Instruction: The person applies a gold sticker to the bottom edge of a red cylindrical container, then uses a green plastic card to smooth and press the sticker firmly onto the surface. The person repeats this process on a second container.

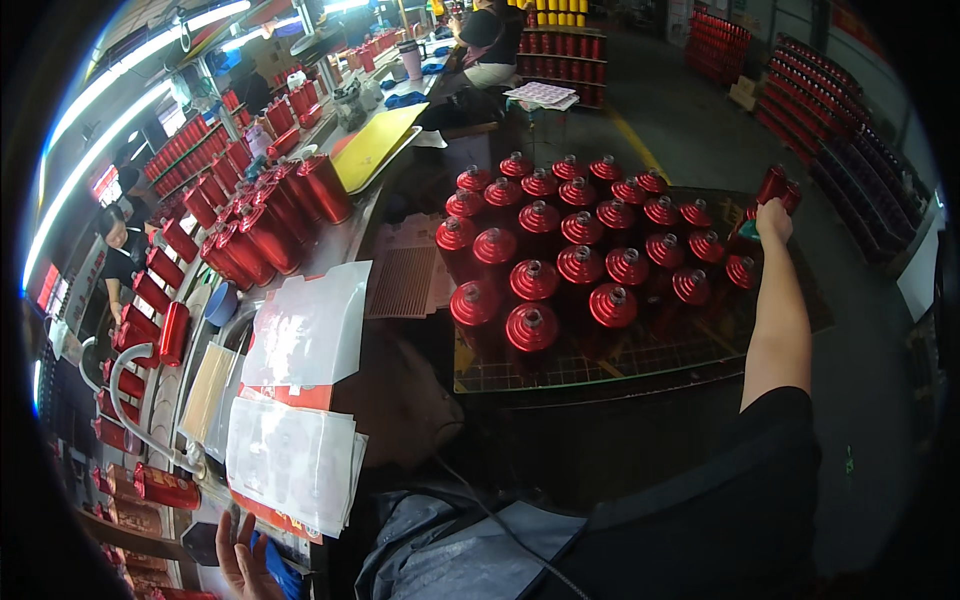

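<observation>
Since the red bottle (772, 184) looks glossy and rigid, expect slick, stiff, maybe breakable; weight unclear. Best hold: round the body. It's at the right grip (773, 222), which looks wrapped on it, fingertips hidden. Right arm nearly straight, reaching out. Left of that grip: bottle rows (581, 228). Farthest off, left grip (243, 565): fingers spread, blue cloth (281, 572) just beside.

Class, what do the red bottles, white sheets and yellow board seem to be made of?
Bottles: probably glass, glossy red coating; pale, clear-looking necks suggest it. Sheets: thin plastic or coated paper, shiny; they catch glare. Board: perhaps smooth plastic; no grain shows.
</observation>
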Demonstrator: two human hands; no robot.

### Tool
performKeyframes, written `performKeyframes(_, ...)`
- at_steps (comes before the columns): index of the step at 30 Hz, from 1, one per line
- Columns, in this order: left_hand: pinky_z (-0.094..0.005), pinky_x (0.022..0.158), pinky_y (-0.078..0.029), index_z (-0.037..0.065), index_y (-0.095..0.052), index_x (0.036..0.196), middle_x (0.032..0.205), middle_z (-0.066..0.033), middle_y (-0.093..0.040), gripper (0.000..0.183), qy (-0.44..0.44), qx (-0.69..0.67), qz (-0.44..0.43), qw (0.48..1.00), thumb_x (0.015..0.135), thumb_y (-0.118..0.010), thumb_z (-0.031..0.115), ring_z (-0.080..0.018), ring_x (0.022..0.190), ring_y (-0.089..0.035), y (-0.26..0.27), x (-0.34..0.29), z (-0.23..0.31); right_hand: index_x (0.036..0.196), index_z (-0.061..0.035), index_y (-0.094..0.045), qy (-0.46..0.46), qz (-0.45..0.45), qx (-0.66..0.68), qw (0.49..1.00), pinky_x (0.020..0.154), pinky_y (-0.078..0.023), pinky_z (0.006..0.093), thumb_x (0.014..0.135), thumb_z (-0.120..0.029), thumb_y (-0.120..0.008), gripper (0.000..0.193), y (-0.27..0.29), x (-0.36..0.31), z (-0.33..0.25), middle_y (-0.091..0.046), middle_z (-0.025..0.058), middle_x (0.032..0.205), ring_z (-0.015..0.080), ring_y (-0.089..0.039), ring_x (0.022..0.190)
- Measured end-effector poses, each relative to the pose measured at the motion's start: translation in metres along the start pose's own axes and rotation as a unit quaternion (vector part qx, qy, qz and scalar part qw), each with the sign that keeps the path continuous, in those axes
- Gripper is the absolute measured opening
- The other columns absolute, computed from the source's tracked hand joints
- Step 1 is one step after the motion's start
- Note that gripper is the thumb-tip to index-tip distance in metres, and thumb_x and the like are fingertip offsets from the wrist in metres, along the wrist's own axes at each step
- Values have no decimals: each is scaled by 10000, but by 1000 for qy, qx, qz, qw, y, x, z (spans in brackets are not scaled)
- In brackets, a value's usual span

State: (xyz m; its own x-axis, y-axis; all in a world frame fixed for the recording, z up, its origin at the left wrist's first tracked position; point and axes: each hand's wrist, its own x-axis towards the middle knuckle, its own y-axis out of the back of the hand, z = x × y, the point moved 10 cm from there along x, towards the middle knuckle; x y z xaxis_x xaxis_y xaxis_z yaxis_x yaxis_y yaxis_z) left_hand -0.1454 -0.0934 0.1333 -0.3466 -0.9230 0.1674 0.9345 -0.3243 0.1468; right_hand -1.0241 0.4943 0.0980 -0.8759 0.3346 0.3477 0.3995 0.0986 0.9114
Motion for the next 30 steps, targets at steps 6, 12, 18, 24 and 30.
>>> performKeyframes(6, -475, 1090, -462, -54, -430, 1494, 1514, -219, -497, 517, -6, 9, -51, 999, 1071, -530, 225, -378, 1375, -518, -23, 17, -2, 1222, -77, -647, 3, -49, 0, 999, 945, -555, 502, 974, -372, -658, 385, -62, 6, 16, -705, 183, 1228, 377, -673, 1153)
performKeyframes(12, -348, 996, -516, -28, -469, 1472, 1476, -172, -548, 530, -27, -12, 1, 1000, 1043, -603, 254, -266, 1279, -601, -11, 26, -8, 1169, -67, -715, 38, -84, -21, 995, 929, -559, 495, 943, -321, -710, 340, -80, -10, -10, -711, 187, 1219, 377, -678, 1145)
performKeyframes(18, -355, 982, -538, -34, -539, 1418, 1413, -157, -607, 439, -22, -66, -4, 998, 996, -618, 61, -260, 1229, -636, -19, 32, -27, 1207, -42, -693, 284, -68, -120, 949, 920, -558, 477, 902, -455, -739, 516, -60, 91, -17, -705, 213, 1186, 371, -692, 1066)
performKeyframes(24, -344, 1045, -495, 25, -522, 1453, 1479, -126, -554, 460, -37, -72, -51, 995, 1006, -623, 68, -230, 1322, -574, -28, 27, -3, 1238, -69, -706, 388, 152, 401, 816, 907, -558, 403, 962, -412, -678, 441, 121, 30, -199, -736, 173, 1127, 301, -714, 1016)
performKeyframes(30, -334, 986, -531, 14, -579, 1390, 1409, -136, -592, 414, -154, -10, 41, 987, 981, -640, 37, -224, 1250, -616, 7, -1, 7, 1352, -56, -640, 660, 19, 419, 623, 850, -531, 284, 1092, -187, -523, 314, 255, -322, -461, -721, 67, 1128, 131, -669, 999)
